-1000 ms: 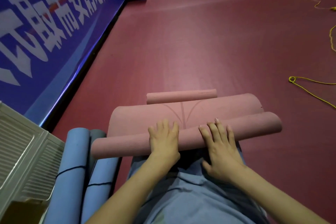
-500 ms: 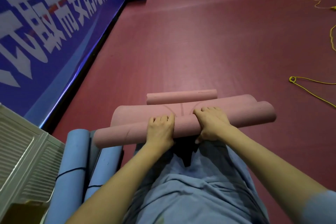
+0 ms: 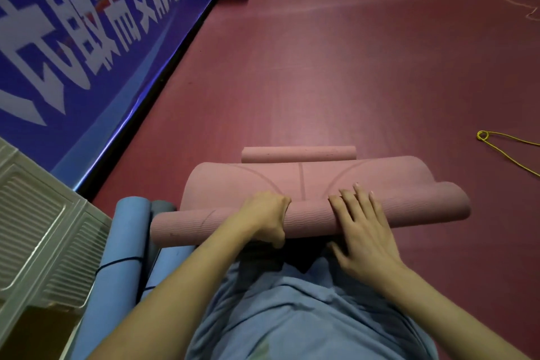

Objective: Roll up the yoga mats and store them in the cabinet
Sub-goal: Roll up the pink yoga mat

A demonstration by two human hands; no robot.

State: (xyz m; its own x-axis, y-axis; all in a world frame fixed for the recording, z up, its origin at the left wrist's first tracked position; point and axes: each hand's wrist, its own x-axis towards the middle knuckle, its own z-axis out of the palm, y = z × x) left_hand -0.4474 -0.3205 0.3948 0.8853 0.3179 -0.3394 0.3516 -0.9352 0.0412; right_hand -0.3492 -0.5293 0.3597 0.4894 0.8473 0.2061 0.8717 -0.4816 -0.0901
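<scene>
- Head cam looks down at a pink mat [image 3: 306, 181] on the red floor [image 3: 336, 73], part rolled, right in front of the person's knees.
- Rolled part [image 3: 315, 215] runs left to right across the view, and the loose bit bulges up behind it with curved lines printed on it.
- Left hand [image 3: 264, 215] is wrapped over the top of the roll, fingers curled down the far side, so it's gripping it.
- Right hand [image 3: 362, 231] lies flat on the roll with fingers spread and straight, pressing, not grabbing.
- Another pink roll [image 3: 298, 154] sits on the floor just behind the bulge.
- Two blue rolls [image 3: 122, 257] lie at the left, each with a dark band round it, and the pink roll's left end rests over them.
- White cabinet [image 3: 35, 231] with ribbed panels is beside the blue rolls, bottom left.
- Yellow cord [image 3: 508, 146] is off to the right, well apart.
</scene>
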